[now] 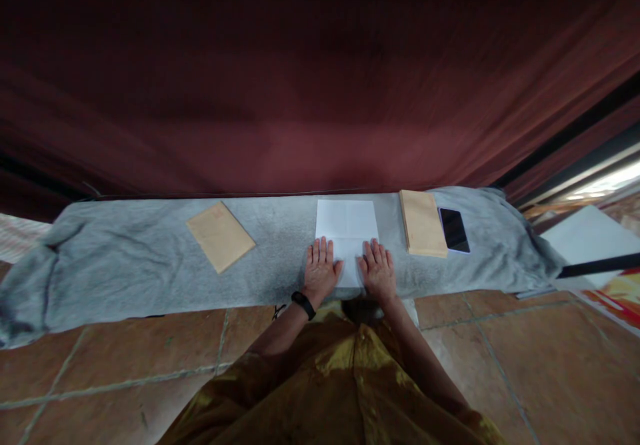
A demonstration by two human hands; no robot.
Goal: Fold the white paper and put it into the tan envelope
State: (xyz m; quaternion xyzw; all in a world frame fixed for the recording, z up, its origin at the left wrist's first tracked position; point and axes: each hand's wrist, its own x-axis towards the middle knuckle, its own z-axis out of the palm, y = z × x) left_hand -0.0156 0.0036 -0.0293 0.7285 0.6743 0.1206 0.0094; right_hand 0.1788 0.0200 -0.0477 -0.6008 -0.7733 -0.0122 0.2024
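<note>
White paper is making up the sheet (pixel 347 219) that is lying on the grey cloth-covered surface (pixel 280 231), directly in front of the person and between two lots of brown paper envelopes. Its face is looking plain and pale, with one faint crease running across it from side to side and another running lengthwise near its middle, so that the lines are crossing. Its far edge is showing straight and its far corners are looking square, while parts of the near half are hiding under the person.

The left hand (pixel 321 270) is lying palm down over the sheet's near left side, its fingers extending forward and its thumb standing apart. The right hand (pixel 379 270) is lying likewise over the near right side, flat, with fingers slightly spread. To the left, a single brown envelope (pixel 221 237) is lying askew; to the right, a stack of brown envelopes (pixel 424 223) is sitting just beside a dark-screened smartphone (pixel 454 230).
</note>
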